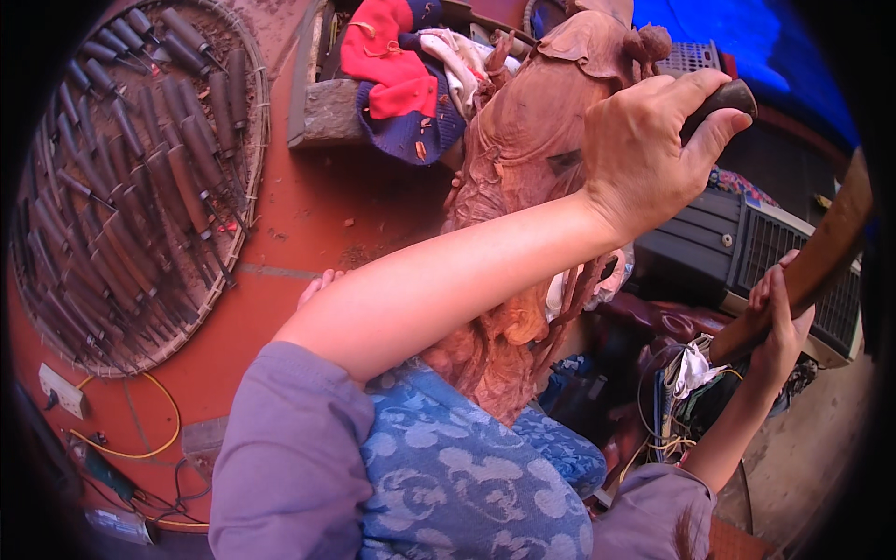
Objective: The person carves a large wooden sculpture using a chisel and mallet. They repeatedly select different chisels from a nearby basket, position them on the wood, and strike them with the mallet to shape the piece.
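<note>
My left hand (644, 145) is wrapped round a dark handle (733, 101), whose butt end sticks out past the thumb. The rest of that tool is hidden behind the hand. Below it and to the left lies a large carved wooden statue (523, 140), reddish brown with folded drapery, reaching down to my lap. At the far right, my right hand (779, 327) grips a thick, curved brown wooden club (826, 257), which slants up toward the picture's rim.
A round woven tray (257, 177) with several dark-handled carving tools (140, 205) lies on the left. Red and navy cloth (397, 84) hangs over a wooden box (327, 117). A power strip (63, 390) and cords lie lower left. A grey slatted appliance (747, 243) stands right.
</note>
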Motion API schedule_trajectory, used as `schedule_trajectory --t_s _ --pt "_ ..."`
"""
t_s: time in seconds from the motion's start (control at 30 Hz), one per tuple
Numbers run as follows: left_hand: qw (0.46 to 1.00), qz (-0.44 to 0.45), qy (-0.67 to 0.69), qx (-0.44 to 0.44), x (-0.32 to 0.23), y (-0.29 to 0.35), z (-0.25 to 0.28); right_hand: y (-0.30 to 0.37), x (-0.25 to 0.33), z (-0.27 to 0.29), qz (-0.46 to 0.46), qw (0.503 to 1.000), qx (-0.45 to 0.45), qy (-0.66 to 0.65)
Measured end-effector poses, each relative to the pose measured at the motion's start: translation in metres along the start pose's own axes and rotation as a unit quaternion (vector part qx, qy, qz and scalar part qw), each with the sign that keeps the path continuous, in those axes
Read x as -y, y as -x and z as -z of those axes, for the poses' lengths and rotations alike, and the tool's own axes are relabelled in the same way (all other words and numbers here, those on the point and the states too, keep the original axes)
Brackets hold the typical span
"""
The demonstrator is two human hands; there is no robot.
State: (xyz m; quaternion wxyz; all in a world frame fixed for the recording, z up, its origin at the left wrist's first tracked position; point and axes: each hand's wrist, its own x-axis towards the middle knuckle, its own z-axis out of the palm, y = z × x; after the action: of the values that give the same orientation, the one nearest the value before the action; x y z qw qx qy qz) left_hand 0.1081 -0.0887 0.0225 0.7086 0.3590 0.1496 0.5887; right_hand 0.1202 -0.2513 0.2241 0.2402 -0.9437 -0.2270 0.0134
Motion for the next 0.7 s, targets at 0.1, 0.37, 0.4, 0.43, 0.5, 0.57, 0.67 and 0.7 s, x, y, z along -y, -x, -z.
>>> schedule_trajectory --t_s 0.1,0.37,0.4,0.43,0.5,0.57,0.67,0.7 --pt "1.0 -0.001 0.002 -0.001 0.0 0.001 0.001 -0.004 0.003 -0.014 0.066 0.982 -0.011 0.178" --pt "1.0 -0.003 -0.003 -0.008 -0.001 0.001 0.001 -0.013 0.005 -0.02 0.131 0.952 -0.004 0.275" --pt "1.0 -0.001 -0.005 -0.008 0.001 0.001 0.001 -0.015 0.007 -0.018 0.121 0.955 0.008 0.27" --pt "1.0 0.003 -0.007 -0.01 0.0 0.001 0.002 -0.017 0.01 -0.014 0.11 0.957 0.021 0.267" --pt "1.0 0.005 -0.012 -0.005 0.0 0.001 0.002 -0.021 0.005 -0.004 0.07 0.975 0.032 0.21" --pt "1.0 0.008 -0.02 -0.002 0.0 0.002 0.003 -0.021 0.002 0.0 -0.002 0.982 0.044 0.183" --pt "1.0 0.015 -0.025 0.002 0.002 0.002 0.004 -0.018 0.014 -0.016 0.092 0.955 0.036 0.28" --pt "1.0 0.02 -0.02 0.004 0.003 0.003 0.005 -0.022 0.017 -0.012 0.08 0.956 0.044 0.28"
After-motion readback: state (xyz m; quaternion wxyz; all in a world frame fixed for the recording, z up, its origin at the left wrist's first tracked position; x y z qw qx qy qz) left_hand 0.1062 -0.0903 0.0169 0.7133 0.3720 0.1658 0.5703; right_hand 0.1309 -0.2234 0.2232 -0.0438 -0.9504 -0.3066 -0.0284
